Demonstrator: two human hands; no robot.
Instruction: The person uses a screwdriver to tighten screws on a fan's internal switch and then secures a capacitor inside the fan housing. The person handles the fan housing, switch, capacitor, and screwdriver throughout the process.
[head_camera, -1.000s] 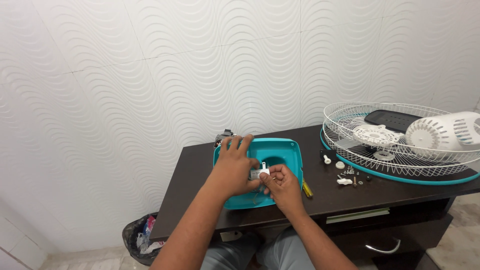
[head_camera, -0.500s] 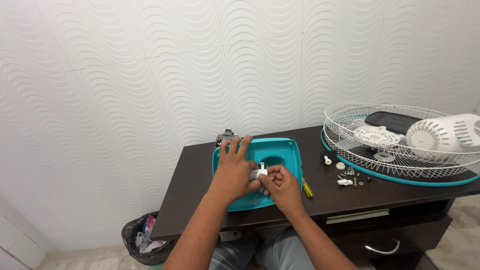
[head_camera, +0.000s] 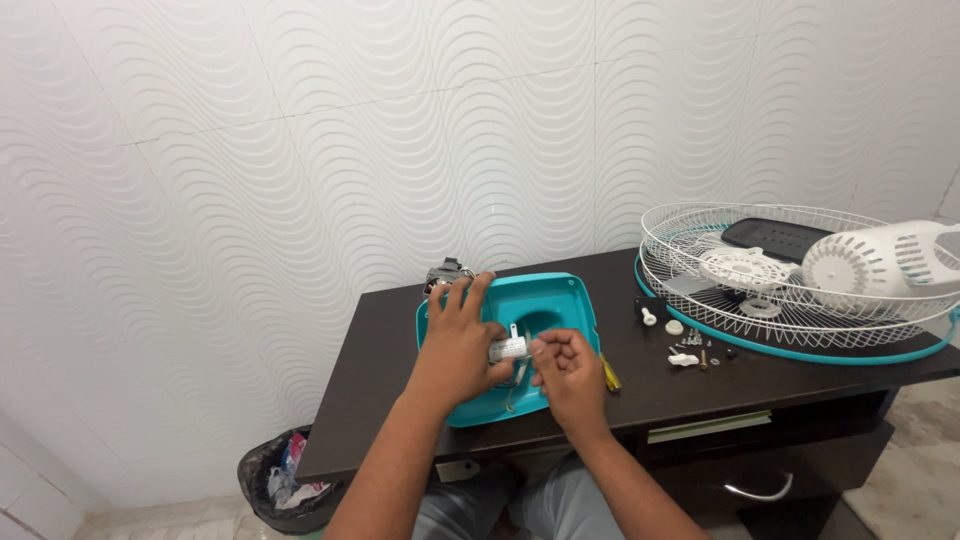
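Dark brown wooden desk (head_camera: 380, 380) against white wavy wall panels. On it, near the front edge, teal plastic fan housing (head_camera: 560, 300), hollow side up. Left hand (head_camera: 455, 340) spread over housing, thumb clamping small white cylindrical part (head_camera: 508, 349) above the hollow (thin wires below, perhaps). Right hand (head_camera: 568, 375) pinching same part with fingertips. Judged step: seating the part in housing. Needed next, probably: steady, fine fingertip control.

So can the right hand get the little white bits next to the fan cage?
Probably yes. The little white bits lie loose on the dark table, with nothing between them and the right hand.
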